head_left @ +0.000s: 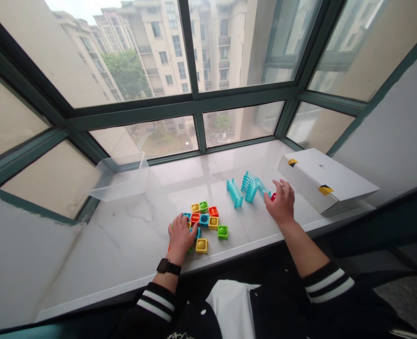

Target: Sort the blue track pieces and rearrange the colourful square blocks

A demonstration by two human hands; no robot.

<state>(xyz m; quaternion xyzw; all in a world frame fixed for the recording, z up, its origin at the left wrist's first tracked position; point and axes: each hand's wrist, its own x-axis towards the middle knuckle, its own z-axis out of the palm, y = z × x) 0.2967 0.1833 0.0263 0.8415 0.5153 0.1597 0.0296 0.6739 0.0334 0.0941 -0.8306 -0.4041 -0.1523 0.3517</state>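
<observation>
My left hand (182, 234), wearing a black watch, lies over the left side of a cluster of small square blocks, its fingers spread and partly covering some. Around it are a blue block (204, 220), a green block (223, 231) and yellow blocks, including one yellow block (201, 245) near the sill's front edge. My right hand (282, 202) is at the right with its fingers apart and curved. A small red piece (273, 197) shows between thumb and fingers, mostly hidden. Beside that hand are translucent teal track-like pieces (249, 186), with another teal piece (234, 193) farther left.
A clear plastic bin (123, 188) stands at the back left of the white marble sill (123, 245). At the right is a white box (328, 179) with yellow-and-black tabs. Windows with dark green frames enclose the back and sides.
</observation>
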